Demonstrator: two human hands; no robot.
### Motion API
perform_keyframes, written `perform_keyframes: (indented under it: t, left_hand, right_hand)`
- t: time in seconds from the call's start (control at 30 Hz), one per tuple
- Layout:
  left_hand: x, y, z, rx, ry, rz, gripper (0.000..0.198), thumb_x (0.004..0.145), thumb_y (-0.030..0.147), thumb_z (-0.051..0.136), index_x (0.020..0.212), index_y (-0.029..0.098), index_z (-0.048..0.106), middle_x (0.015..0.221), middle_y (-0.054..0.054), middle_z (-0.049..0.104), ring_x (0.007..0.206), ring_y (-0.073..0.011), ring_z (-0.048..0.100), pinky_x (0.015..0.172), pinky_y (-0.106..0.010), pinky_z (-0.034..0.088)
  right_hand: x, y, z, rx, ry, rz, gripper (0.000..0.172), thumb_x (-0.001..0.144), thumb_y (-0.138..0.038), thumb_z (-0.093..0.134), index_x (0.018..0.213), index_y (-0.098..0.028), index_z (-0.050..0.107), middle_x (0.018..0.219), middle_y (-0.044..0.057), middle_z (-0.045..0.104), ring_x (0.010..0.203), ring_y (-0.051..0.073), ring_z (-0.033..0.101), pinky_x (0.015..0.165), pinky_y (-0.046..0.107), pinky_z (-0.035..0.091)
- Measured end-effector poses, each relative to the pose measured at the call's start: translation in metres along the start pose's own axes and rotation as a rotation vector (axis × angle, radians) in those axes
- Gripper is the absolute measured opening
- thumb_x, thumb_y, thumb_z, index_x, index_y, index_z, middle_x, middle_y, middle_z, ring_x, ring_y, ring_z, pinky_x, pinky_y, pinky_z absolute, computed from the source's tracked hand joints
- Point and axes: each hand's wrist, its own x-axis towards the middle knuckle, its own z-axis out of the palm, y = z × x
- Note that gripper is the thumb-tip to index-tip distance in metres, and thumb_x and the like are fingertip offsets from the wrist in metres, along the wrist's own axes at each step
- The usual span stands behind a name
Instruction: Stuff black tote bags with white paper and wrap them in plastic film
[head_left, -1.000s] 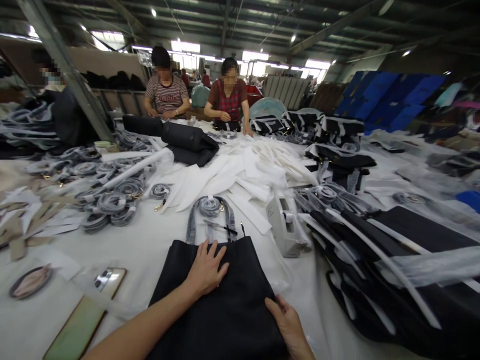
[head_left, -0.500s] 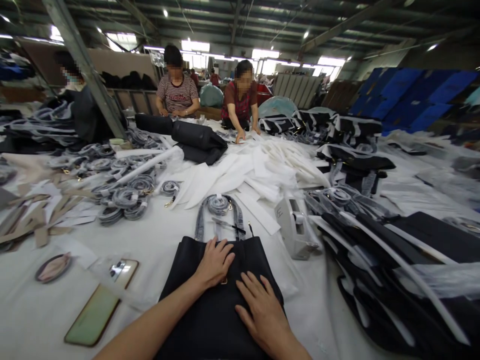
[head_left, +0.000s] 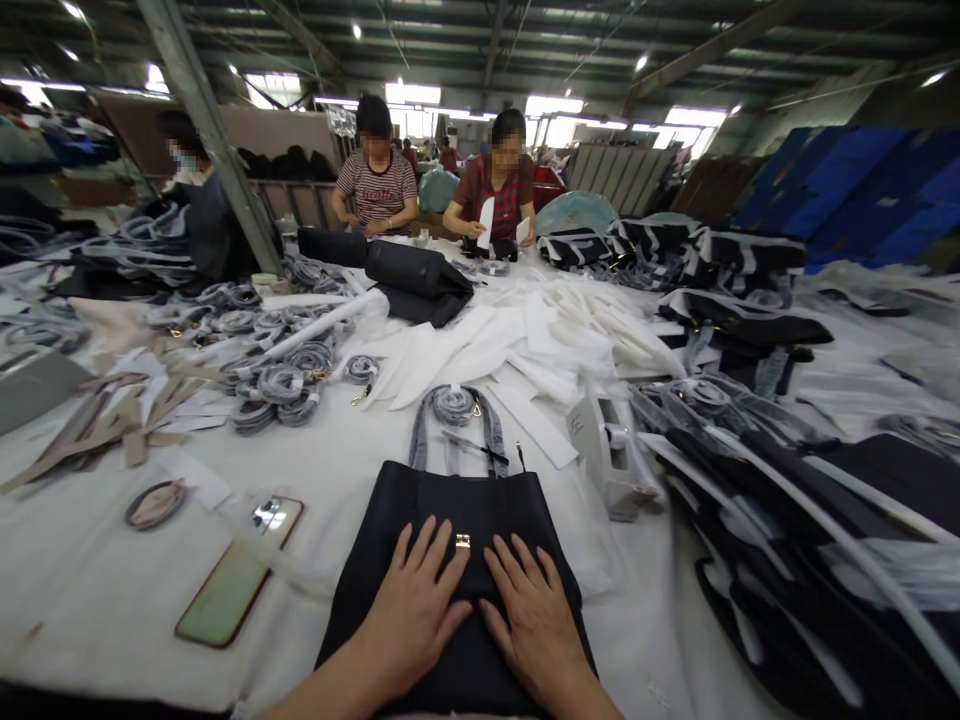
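Looking down a long white table, running away toward two people sitting at the far end. Passing a heap of black bags piling up along the right side, some of it showing through clear plastic. Taking in a fan of white sheets spreading over the middle.

And now coming to the bag itself: lying flat at the near edge, dead centre, right below the camera. Looking plain black and smooth, top edge pointing away, widening toward the near side in this view. Trailing two handles wrapped in grey, stretching flat on the table beyond the top edge and flanking a rolled strap.

Noting grey coils clustering well off to the left, a white dispenser standing near the bag's far right corner, a phone lying flat near its left side.

Pressing the left hand palm down on the bag's front, fingers spreading and pointing away, gripping nothing. Doing the same with the right hand just beside it, wide open, lying flat, holding nothing.

Framing a small gold clasp between the two sets of fingertips, sitting on the bag's midline below the top edge.
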Motion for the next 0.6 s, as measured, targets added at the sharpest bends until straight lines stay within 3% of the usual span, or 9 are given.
perform_keyframes:
  t: [0.13,0.27,0.43,0.53,0.6]
  left_hand:
    - [-0.032,0.004,0.016,0.142,-0.026,0.053,0.069,0.088,0.049,0.054,0.148,0.031,0.026,0.154,-0.012,0.029,0.139,-0.0378,0.027,0.107,-0.06,0.027]
    - [-0.035,-0.002,0.031,0.191,0.024,0.07,0.072,0.088,0.044,0.055,0.15,0.031,0.021,0.156,-0.012,0.025,0.139,-0.0354,0.027,0.109,-0.054,0.022]
    - [-0.033,-0.002,0.032,0.205,0.067,0.077,0.072,0.087,0.042,0.056,0.149,0.032,0.022,0.156,-0.011,0.024,0.138,-0.0334,0.03,0.11,-0.05,0.022]
    - [-0.032,0.0,0.03,0.218,0.08,0.075,0.074,0.084,0.043,0.059,0.149,0.031,0.025,0.155,-0.01,0.026,0.137,-0.0333,0.032,0.109,-0.05,0.026]
    - [-0.032,0.0,0.028,0.241,0.088,0.085,0.076,0.083,0.043,0.06,0.148,0.031,0.025,0.154,-0.01,0.029,0.136,-0.0333,0.033,0.107,-0.049,0.028]
  right_hand:
    - [0.001,-0.001,0.001,-0.023,0.008,-0.008,0.053,0.091,-0.038,0.051,0.141,-0.024,0.041,0.147,0.004,0.043,0.134,0.03,0.037,0.108,0.049,0.019]
    - [0.0,-0.004,0.002,-0.026,0.022,0.004,0.055,0.09,-0.037,0.052,0.142,-0.023,0.04,0.148,0.005,0.041,0.135,0.03,0.035,0.109,0.05,0.017]
    - [-0.002,-0.006,0.0,0.059,0.044,0.031,0.051,0.091,-0.037,0.052,0.139,-0.023,0.044,0.145,0.006,0.046,0.132,0.03,0.041,0.107,0.049,0.022]
    - [0.016,0.0,-0.007,0.245,-0.003,0.104,0.04,0.093,-0.036,0.048,0.13,-0.022,0.053,0.135,0.007,0.056,0.124,0.027,0.049,0.104,0.045,0.031]
    - [0.044,0.01,-0.011,0.393,-0.048,0.211,0.035,0.095,-0.033,0.044,0.124,-0.02,0.058,0.125,0.008,0.063,0.117,0.024,0.055,0.101,0.039,0.037]
